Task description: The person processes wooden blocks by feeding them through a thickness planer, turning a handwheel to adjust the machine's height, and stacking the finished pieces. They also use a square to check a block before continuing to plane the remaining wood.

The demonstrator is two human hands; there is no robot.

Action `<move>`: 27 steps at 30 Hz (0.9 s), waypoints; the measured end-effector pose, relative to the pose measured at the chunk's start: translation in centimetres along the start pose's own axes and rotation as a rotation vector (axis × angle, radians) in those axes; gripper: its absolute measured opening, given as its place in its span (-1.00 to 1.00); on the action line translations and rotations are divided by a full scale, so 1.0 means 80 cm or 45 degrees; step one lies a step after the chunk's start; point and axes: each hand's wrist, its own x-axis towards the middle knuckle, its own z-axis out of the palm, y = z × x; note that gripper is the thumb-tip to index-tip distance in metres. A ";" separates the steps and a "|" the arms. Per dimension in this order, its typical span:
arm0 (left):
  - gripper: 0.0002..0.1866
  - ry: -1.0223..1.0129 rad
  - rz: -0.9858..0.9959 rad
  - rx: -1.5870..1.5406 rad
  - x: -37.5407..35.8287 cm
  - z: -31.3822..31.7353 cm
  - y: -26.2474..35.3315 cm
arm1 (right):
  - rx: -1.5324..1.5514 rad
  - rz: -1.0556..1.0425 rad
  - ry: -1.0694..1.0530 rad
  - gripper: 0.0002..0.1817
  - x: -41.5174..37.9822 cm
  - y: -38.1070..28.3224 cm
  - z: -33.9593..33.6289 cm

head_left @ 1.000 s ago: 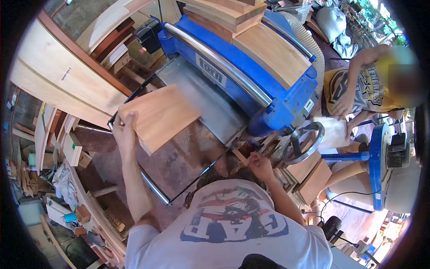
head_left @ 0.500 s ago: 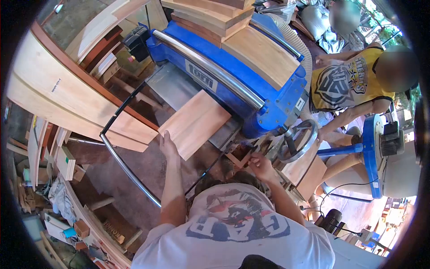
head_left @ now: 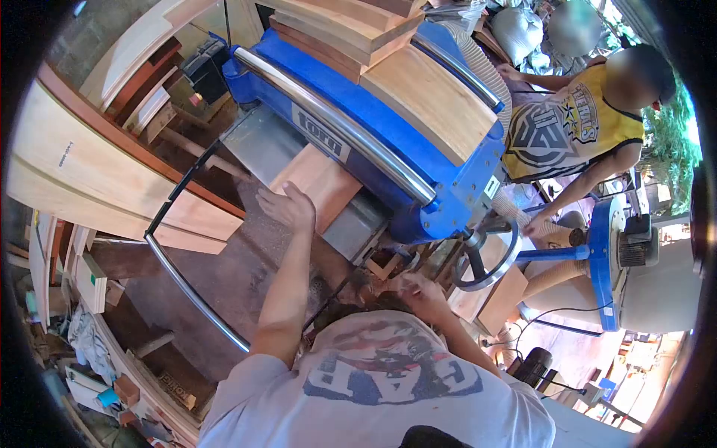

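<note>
A wooden board (head_left: 326, 178) lies on the metal bed (head_left: 261, 138) of a blue thickness planer (head_left: 280, 82), its far end hidden under the machine. My left hand (head_left: 291, 207) is at the board's near end, fingers stretched out and apart; the palm appears to touch the board. Close to my body, below the planer's handwheel (head_left: 489, 257), is my right hand (head_left: 420, 296). It is blurred and its fingers are hard to make out. A small open wooden box (head_left: 383, 265) sits just beyond it.
Stacked boards (head_left: 328, 30) rest on top of the planer. A bent metal rail (head_left: 190, 299) stands at left, beside long wooden panels (head_left: 112, 172). A co-worker in a yellow jersey (head_left: 575, 131) stands at right, near a blue machine frame (head_left: 603, 261) and a ribbed hose (head_left: 489, 67).
The board has slid farther under the planer. My left hand has moved forward with it, its fingers now spread. My right hand has drawn slightly closer to my body.
</note>
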 end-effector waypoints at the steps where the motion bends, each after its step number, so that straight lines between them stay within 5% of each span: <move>1: -0.16 -0.006 -0.007 0.009 0.003 0.003 0.001 | 0.096 0.064 -0.105 -0.65 0.006 -0.059 -0.024; 3: -0.17 -0.029 -0.015 0.016 0.002 0.010 0.004 | 0.336 0.039 -0.210 -0.74 0.005 -0.136 -0.066; 5: -0.18 0.107 0.087 0.031 0.012 0.053 -0.029 | 0.307 -0.441 -0.271 -0.51 0.020 -0.179 -0.134; 7: -0.19 0.190 0.136 0.066 0.014 0.076 -0.048 | -0.128 -0.663 0.104 -0.61 0.057 -0.182 -0.203; 9: -0.21 0.220 0.142 0.101 0.016 0.082 -0.042 | -0.356 -0.450 0.524 -0.26 0.116 -0.188 -0.252; 13: -0.19 0.194 0.037 0.053 0.010 0.080 -0.016 | -0.831 -0.208 0.406 0.34 0.242 -0.138 -0.306; 20: -0.17 0.187 0.027 -0.070 -0.011 0.082 -0.005 | -1.144 -0.074 0.520 0.45 0.316 -0.054 -0.311; 24: -0.19 -0.144 -0.161 -0.238 -0.085 -0.028 0.013 | -1.098 -0.155 0.555 0.43 0.293 -0.042 -0.315; 27: -0.23 -0.084 0.040 -0.242 -0.126 -0.058 -0.008 | -1.018 -0.086 0.481 0.45 0.252 -0.044 -0.326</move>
